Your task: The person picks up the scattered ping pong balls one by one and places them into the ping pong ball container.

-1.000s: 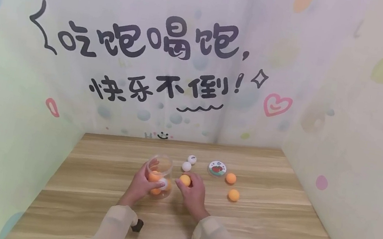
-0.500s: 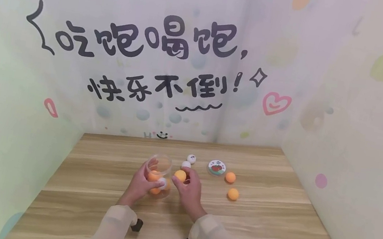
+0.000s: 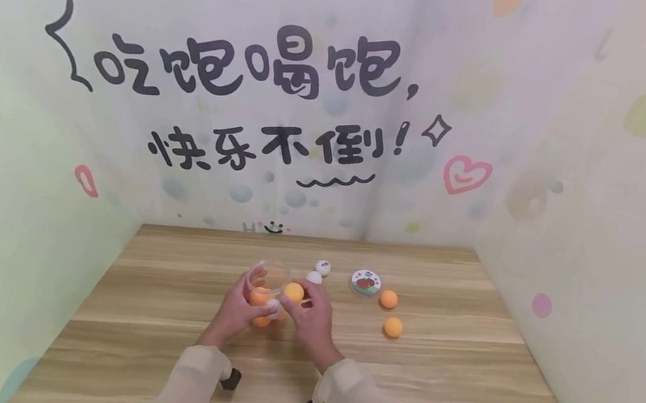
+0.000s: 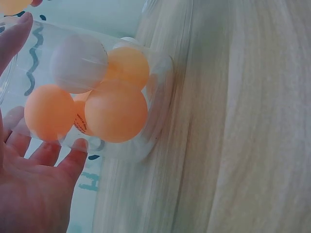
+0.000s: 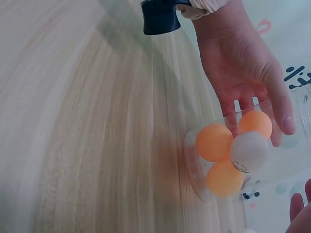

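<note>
My left hand (image 3: 233,313) grips a clear plastic jar (image 3: 270,270) around its side, thumb in front and fingers behind. Inside the jar lie several orange ping-pong balls (image 4: 116,111) and a white ping-pong ball (image 4: 79,63). Just right of the jar's rim, my right hand (image 3: 311,320) pinches another orange ping-pong ball (image 3: 293,292) between thumb and fingers. In the right wrist view only the fingertips (image 5: 297,208) of that hand show at the lower right edge, and its ball is out of sight there.
Behind the right hand are two white ping-pong balls (image 3: 322,267), one partly hidden. A round lid (image 3: 366,282) with a red picture lies to their right. Two orange ping-pong balls (image 3: 393,327) sit farther right on the wooden table (image 3: 458,386). Patterned walls enclose the table's back and sides.
My right hand has moved left and slightly up with its orange ping-pong ball, from beside the jar to its rim. The left hand keeps holding the jar in place.
</note>
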`<state>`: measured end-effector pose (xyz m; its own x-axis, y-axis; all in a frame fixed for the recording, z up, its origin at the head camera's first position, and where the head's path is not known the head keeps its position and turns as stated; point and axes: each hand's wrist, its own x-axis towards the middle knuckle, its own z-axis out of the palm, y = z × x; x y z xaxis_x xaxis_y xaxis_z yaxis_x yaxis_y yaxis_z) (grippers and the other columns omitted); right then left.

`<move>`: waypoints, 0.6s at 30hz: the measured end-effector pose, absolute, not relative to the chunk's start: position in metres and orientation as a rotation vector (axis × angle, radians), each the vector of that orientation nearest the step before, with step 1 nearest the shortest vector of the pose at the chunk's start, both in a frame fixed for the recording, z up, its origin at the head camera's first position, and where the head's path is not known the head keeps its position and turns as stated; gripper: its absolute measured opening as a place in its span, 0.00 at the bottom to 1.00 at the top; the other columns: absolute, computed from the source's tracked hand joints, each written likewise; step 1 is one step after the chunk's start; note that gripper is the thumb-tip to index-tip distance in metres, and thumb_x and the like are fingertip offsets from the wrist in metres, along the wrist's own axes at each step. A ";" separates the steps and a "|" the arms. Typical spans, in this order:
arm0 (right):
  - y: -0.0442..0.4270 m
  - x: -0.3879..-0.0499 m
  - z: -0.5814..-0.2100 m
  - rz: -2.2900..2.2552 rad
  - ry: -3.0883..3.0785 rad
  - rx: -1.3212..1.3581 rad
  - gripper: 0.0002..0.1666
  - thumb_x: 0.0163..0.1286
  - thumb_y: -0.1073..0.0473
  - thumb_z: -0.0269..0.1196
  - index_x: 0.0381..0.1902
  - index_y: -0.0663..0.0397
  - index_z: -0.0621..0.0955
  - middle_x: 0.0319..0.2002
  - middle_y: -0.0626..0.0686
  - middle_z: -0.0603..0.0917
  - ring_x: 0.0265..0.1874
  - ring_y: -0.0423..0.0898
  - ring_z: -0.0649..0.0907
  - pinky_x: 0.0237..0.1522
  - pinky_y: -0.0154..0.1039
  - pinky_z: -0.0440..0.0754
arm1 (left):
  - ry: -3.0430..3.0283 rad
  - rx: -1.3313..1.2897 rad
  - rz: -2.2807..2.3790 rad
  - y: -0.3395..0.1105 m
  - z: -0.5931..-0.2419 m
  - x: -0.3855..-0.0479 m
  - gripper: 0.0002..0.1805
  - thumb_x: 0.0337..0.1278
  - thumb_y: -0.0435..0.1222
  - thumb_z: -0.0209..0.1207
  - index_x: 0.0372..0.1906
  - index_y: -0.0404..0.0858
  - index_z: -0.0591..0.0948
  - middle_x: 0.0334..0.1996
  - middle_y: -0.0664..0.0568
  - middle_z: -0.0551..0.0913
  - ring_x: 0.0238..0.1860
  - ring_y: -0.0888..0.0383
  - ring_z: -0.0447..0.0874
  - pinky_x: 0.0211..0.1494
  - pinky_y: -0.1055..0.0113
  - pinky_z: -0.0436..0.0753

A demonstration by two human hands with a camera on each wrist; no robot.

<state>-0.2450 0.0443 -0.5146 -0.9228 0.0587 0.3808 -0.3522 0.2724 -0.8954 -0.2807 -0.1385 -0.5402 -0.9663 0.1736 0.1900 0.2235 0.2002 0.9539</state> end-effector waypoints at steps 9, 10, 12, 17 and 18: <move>0.042 -0.246 -0.510 1.703 -2.233 0.227 0.29 0.61 0.54 0.71 0.58 0.56 0.77 0.45 0.49 0.78 0.41 0.45 0.77 0.45 0.43 0.79 | -2.427 -0.380 -1.943 -0.140 -0.539 -0.279 0.51 0.45 0.35 0.75 0.74 0.42 0.59 0.71 0.46 0.64 0.70 0.44 0.62 0.66 0.51 0.69; 0.042 -0.246 -0.510 1.713 -2.230 0.212 0.29 0.61 0.54 0.71 0.58 0.57 0.77 0.45 0.49 0.79 0.41 0.45 0.77 0.45 0.43 0.79 | -2.426 -0.385 -1.941 -0.140 -0.539 -0.280 0.51 0.45 0.35 0.74 0.74 0.42 0.59 0.71 0.45 0.64 0.70 0.43 0.62 0.66 0.50 0.69; 0.041 -0.246 -0.509 1.739 -2.223 0.170 0.30 0.61 0.54 0.71 0.59 0.55 0.76 0.46 0.49 0.80 0.41 0.45 0.77 0.45 0.42 0.79 | -2.423 -0.385 -1.940 -0.139 -0.539 -0.280 0.50 0.45 0.35 0.75 0.73 0.43 0.59 0.71 0.45 0.64 0.70 0.43 0.62 0.66 0.50 0.69; 0.040 -0.247 -0.507 1.796 -2.186 0.107 0.28 0.61 0.54 0.71 0.57 0.54 0.77 0.45 0.49 0.82 0.40 0.45 0.79 0.43 0.40 0.80 | -2.420 -0.390 -1.921 -0.140 -0.540 -0.281 0.51 0.43 0.37 0.76 0.73 0.44 0.60 0.70 0.48 0.66 0.69 0.46 0.64 0.66 0.52 0.70; 0.039 -0.247 -0.507 1.797 -2.179 0.113 0.27 0.62 0.54 0.70 0.57 0.55 0.77 0.45 0.49 0.82 0.39 0.45 0.79 0.43 0.39 0.81 | -2.415 -0.393 -1.926 -0.140 -0.540 -0.281 0.51 0.43 0.37 0.76 0.73 0.44 0.60 0.70 0.48 0.66 0.69 0.46 0.64 0.66 0.51 0.69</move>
